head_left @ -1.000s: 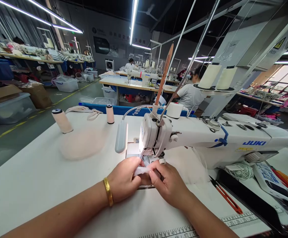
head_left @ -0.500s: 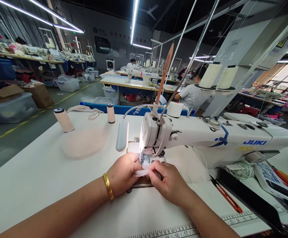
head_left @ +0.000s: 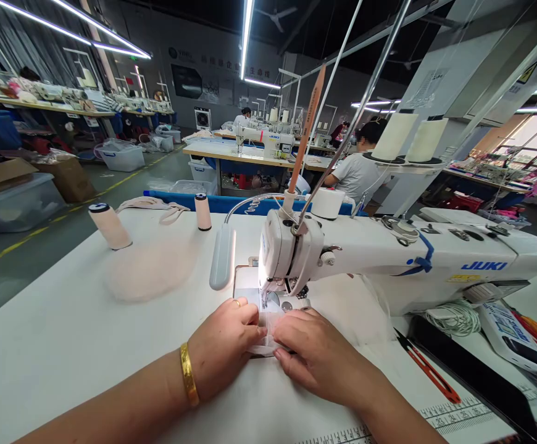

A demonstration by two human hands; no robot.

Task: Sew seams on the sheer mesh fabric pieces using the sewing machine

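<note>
A white sewing machine (head_left: 352, 246) stands on the white table, its lamp lighting the needle area. Just in front of the needle, a small piece of sheer white fabric (head_left: 266, 350) is pinched between both hands. My left hand (head_left: 224, 348), with a ring and a gold bracelet, grips its left side with curled fingers. My right hand (head_left: 312, 354) holds the right side, thumb and fingers pressed together. Both hands rest low at the needle plate. Sheer pale fabric (head_left: 150, 271) lies to the left, and more pale fabric (head_left: 354, 308) lies under the machine arm.
Two pink thread spools (head_left: 110, 227) (head_left: 202, 213) and a folded strap (head_left: 157, 206) sit at the table's back left. On the right are orange-handled snips (head_left: 430, 370), a long black object (head_left: 476, 376) and a coiled cable (head_left: 453, 317). A person (head_left: 358, 172) sits beyond the machine.
Both hands have come down flatter around the white fabric, which now lies at the needle plate instead of being held up as a strip. The view has shifted slightly.
</note>
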